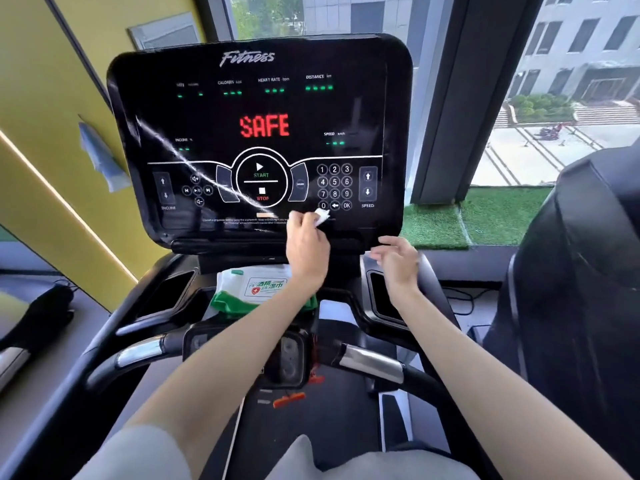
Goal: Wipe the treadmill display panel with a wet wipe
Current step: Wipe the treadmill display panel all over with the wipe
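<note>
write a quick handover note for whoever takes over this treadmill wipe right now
Left hand: pinches the wet wipe at the bottom edge of the display panel, below the keypad.
Right hand: relaxed, holds nothing, by the panel's lower right corner.
Wipes pack: lies just under the panel.
Done: unclear; a pale diagonal streak crosses the left half.
Left: wipe the rest of the panel.

Yellow wall [41, 98] left, bright window [571, 98] right (green turf strip [485, 216] along its sill).

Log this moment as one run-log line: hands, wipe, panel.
left hand: pinches wet wipe at display panel lower edge | right hand: open, holds nothing | panel reads SAFE
</note>
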Available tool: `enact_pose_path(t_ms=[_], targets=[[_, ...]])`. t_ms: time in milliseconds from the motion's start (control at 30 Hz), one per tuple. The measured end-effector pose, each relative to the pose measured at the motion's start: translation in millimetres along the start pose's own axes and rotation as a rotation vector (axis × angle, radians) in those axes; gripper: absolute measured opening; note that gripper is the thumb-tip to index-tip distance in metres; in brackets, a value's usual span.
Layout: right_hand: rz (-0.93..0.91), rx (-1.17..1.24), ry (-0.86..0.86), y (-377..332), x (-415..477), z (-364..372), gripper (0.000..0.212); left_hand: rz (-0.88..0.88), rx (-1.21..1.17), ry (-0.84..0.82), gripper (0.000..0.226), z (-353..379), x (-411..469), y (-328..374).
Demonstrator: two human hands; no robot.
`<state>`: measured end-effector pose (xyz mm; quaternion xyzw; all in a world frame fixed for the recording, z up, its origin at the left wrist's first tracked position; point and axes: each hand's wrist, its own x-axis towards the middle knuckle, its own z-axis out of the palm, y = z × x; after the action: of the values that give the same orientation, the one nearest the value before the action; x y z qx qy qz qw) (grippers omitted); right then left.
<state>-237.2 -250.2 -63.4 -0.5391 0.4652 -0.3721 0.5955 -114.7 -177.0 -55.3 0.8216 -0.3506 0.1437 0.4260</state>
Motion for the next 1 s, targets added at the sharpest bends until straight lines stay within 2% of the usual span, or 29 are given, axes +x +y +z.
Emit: enact_pose_path(t_ms=[67,133,167,267,300,333,433,533,600,700,800,933,1000], targets=[[0.007,-0.031,-0.026,1.9,-0.9,4.1,0.035,0.059,0.044,-0.051,0.030,4.5,-1.0,0.6],[-0.018,-0.099,-0.010,1.1,0.5,3.6,0.032,0.246,0.075,-0.128,0.031,18.1,-13.8,11.9],[-0.027,-0.140,0.010,0.9,2.1,1.1,0.029,0.361,0.091,-0.205,0.030,23.6,-20.0,18.4],[-0.020,-0.240,0.089,-0.1,6.8,-14.5,0.028,0.662,0.132,-0.587,0.038,27.5,-28.4,32.7],[-0.013,-0.248,0.123,0.9,8.6,-20.4,0.029,0.720,0.132,-0.616,0.037,23.8,-29.7,32.5],[-0.009,-0.249,0.146,2.3,10.2,-25.8,0.030,0.746,0.122,-0.568,0.033,20.7,-29.2,29.0],[-0.002,-0.196,0.136,-3.3,13.5,-29.4,0.030,0.584,0.018,-0.426,0.031,9.0,-8.7,17.9],[-0.046,-0.134,0.067,-23.6,12.8,-12.8,0.035,0.326,-0.195,-0.459,0.029,-6.6,25.9,18.2],[-0.144,-0.215,-0.003,-39.6,8.2,2.7,0.036,0.217,-0.317,-0.497,0.019,-18.8,44.8,20.0],[-0.301,-0.379,-0.111,-62.7,-3.2,25.6,0.038,0.169,-0.405,-0.624,0.021,-40.4,65.4,16.5],[-0.415,-0.520,-0.164,-74.8,-7.6,40.3,0.022,0.166,-0.480,-0.745,0.025,-52.6,81.9,7.5],[-0.387,-0.536,-0.131,-67.2,-10.9,49.2,0.007,0.175,-0.471,-0.888,0.029,-59.4,92.4,0.7],[-0.381,-0.560,-0.083,-58.2,-13.8,48.2,0.017,0.120,-0.486,-0.912,0.034,-60.5,89.1,-3.5]])
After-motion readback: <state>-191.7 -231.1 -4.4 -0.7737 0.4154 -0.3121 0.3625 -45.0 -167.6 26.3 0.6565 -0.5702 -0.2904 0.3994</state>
